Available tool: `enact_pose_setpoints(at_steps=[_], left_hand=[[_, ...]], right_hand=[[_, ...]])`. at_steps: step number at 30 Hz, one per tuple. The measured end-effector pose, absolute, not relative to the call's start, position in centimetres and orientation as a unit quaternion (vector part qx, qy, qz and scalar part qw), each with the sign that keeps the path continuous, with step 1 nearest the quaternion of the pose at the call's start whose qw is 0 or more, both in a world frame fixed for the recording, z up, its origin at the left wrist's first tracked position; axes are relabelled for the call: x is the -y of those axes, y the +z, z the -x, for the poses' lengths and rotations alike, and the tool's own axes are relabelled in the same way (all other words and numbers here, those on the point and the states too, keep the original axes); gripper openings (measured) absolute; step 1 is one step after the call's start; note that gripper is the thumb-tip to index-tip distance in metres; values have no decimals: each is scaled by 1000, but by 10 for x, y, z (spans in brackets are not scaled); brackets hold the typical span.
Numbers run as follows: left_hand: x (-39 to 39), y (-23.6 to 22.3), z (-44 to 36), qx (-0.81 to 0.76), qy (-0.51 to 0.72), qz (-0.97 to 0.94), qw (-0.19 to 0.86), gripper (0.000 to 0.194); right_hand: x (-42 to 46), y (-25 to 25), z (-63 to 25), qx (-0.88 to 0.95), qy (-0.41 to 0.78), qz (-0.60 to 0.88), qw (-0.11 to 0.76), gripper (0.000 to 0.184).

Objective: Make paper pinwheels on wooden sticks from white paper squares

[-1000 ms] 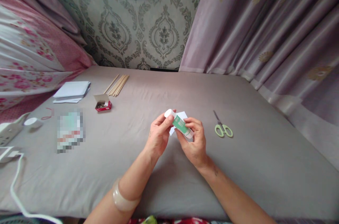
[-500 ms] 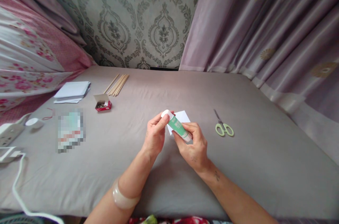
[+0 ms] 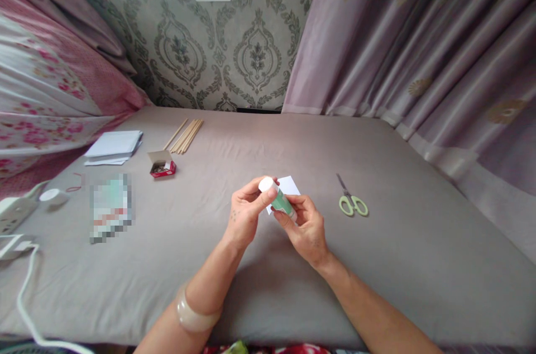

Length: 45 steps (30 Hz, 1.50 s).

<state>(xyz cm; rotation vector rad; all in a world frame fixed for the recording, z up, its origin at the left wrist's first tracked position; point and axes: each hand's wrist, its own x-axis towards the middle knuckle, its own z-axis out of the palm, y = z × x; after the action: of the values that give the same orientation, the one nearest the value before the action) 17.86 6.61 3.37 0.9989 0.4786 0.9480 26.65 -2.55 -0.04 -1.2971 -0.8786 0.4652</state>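
A green glue stick (image 3: 283, 202) with a white cap (image 3: 267, 184) is held between both hands above the grey cloth. My left hand (image 3: 245, 214) pinches the white cap with thumb and fingertips. My right hand (image 3: 305, 226) is closed round the green body at its lower end. The stick is tilted, cap pointing up and toward me. A small white paper square (image 3: 290, 186) lies on the cloth just behind the hands.
Green-handled scissors (image 3: 352, 201) lie right of the hands. At the left are a red box (image 3: 162, 164), wooden sticks (image 3: 186, 134), a paper stack (image 3: 113, 146), a tape roll (image 3: 53, 196) and a white power strip (image 3: 14, 214) with its cord. Curtains hang along the right.
The glue stick has turned so that its cap faces more toward me. Both hands have kept their hold and shifted slightly.
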Motion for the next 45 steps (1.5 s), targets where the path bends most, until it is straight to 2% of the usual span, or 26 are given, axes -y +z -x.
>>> enact_pose_setpoints(at_steps=[7, 14, 21, 26, 33, 45], left_hand=[[-62, 39, -176, -186, 395, -449, 780, 31], [-62, 41, -171, -129, 337, -456, 813, 35], [-62, 42, -172, -143, 341, -453, 811, 31], [-62, 40, -172, -132, 356, -451, 808, 30], [-63, 38, -171, -67, 357, -476, 801, 34], [-61, 46, -172, -51, 400, -487, 775, 34]], right_hand=[[28, 15, -268, 398, 361, 488, 688, 29], [28, 14, -272, 397, 437, 423, 687, 27], [28, 17, -273, 387, 486, 397, 675, 27], [27, 13, -275, 391, 484, 386, 681, 26], [31, 5, -288, 424, 417, 419, 686, 28], [35, 12, -294, 460, 356, 451, 676, 28]])
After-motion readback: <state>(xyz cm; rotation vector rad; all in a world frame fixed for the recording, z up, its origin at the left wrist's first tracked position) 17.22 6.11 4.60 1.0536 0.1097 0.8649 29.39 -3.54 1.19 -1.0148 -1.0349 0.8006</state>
